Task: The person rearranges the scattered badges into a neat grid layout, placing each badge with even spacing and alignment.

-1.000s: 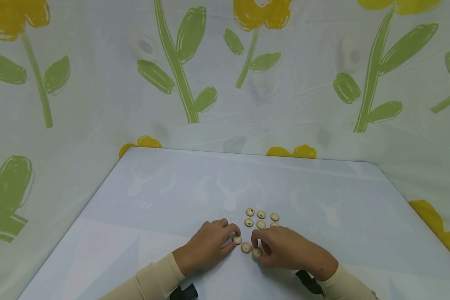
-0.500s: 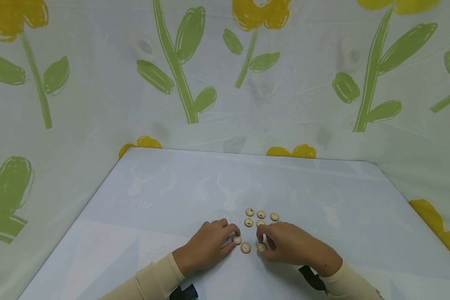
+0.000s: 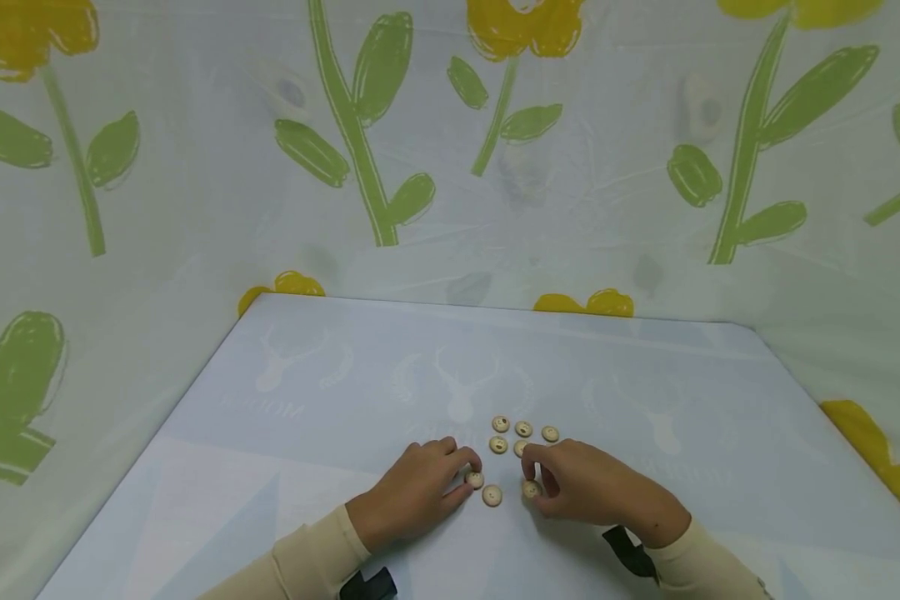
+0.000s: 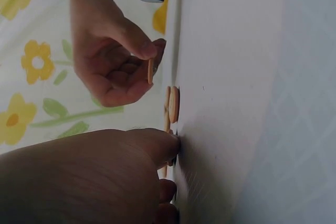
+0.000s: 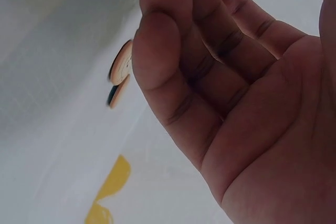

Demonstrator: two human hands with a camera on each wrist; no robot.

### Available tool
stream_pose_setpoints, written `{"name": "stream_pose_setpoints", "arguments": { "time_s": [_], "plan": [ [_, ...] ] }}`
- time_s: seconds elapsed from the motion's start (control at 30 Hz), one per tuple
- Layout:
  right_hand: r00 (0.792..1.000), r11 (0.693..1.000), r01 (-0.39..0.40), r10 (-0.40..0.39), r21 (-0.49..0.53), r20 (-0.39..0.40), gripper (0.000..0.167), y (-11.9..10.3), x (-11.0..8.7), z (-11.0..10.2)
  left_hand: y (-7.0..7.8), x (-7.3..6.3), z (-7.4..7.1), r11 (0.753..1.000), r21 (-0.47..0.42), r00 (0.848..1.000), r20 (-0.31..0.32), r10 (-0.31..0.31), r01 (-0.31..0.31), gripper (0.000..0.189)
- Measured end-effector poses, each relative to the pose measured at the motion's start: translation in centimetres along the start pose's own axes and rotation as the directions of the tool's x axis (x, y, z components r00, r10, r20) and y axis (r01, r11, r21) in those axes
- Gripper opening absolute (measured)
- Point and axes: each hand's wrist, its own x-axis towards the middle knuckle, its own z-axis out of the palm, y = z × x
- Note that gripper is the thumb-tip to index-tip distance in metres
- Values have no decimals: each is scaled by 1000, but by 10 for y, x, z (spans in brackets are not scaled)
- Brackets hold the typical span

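Small round wooden buttons lie on the pale table. In the head view my left hand point(image 3: 420, 492) rests at the table with thumb and forefinger around one wooden button point(image 3: 475, 480). Just right of it lies a loose button point(image 3: 492, 496). My right hand point(image 3: 596, 487) pinches another button point(image 3: 531, 489) between thumb and forefinger. The left wrist view shows this pinched button point(image 4: 150, 71) edge-on, raised off the table, while my left hand point(image 4: 100, 166) hides most of its own button. In the right wrist view the curled fingers of my right hand point(image 5: 226, 77) hide the pinch.
Beyond the hands, several buttons point(image 3: 500, 424) lie in rough rows, one partly behind the right hand. The white and pale blue table point(image 3: 375, 358) reaches back to a curtain point(image 3: 615, 183) printed with yellow flowers. Dark straps point(image 3: 630, 553) show at the wrists.
My right hand has moved to the right and slightly away from me, carrying its button away from the loose one. The left hand has stayed in place.
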Motion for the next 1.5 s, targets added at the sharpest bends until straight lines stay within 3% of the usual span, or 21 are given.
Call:
{"name": "stream_pose_setpoints", "arguments": {
  "time_s": [0.6,1.13,1.5],
  "plan": [
    [998,998,-54,54,38,-15,16,15,-5,-6,1,1,-1,1000,0,1000,20,-16,16,13],
    [995,995,-95,94,-21,-26,20,30,1,-4,0,1,1,1000,-8,1000,19,-24,24,14],
    [994,994,-110,110,-2,-12,20,31,0,-4,0,1,2,1000,-13,1000,20,-17,17,14]
  ]
}}
